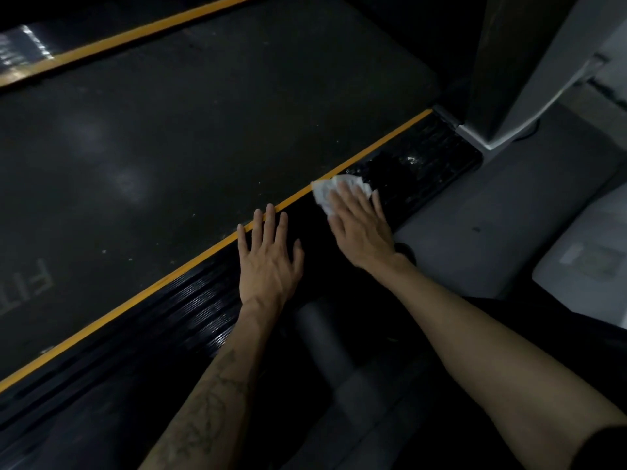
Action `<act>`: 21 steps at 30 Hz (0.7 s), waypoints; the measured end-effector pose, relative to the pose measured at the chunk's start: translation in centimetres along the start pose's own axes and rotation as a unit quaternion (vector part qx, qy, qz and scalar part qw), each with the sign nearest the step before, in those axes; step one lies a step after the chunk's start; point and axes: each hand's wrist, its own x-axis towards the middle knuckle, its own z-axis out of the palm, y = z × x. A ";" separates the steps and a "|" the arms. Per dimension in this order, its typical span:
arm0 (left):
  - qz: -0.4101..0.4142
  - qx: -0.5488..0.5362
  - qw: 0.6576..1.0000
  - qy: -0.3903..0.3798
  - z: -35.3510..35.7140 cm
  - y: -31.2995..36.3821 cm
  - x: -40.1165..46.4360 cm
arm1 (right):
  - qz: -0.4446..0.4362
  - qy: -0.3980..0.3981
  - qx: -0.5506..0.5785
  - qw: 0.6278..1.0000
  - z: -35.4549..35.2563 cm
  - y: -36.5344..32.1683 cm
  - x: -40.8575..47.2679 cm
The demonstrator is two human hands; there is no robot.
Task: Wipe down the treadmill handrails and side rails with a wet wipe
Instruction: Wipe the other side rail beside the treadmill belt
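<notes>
We press the crumpled white wet wipe point(334, 191) flat under our right hand point(361, 228) – fingers straight – on the ribbed black side rail point(424, 164), 2 o'clock of our left hand point(268, 259), open, bracing. Risk – wipe slips from under our palm.

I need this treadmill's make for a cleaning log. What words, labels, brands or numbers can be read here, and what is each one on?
"FIT": pale letters printed on the dark grey treadmill belt at the left edge, seen turned sideways and cut off by the frame, so the rest of the word cannot be read.
Pale sticker on the light grey panel at the right: too blurred to read.
No text shows on the black ribbed side rail or the white wet wipe.
</notes>
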 end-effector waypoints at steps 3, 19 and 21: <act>-0.001 -0.001 1.000 0.002 0.1 -0.1 0.0 | 0.044 0.004 0.003 0.999 0.1 -1.4 -0.1; -0.005 0.004 1.000 0.004 0.1 0.1 0.1 | -0.036 0.036 0.016 0.999 1.0 -2.7 -3.2; -0.006 0.003 1.000 0.010 0.2 0.2 0.0 | -0.066 0.033 0.010 0.997 1.1 -1.9 -3.2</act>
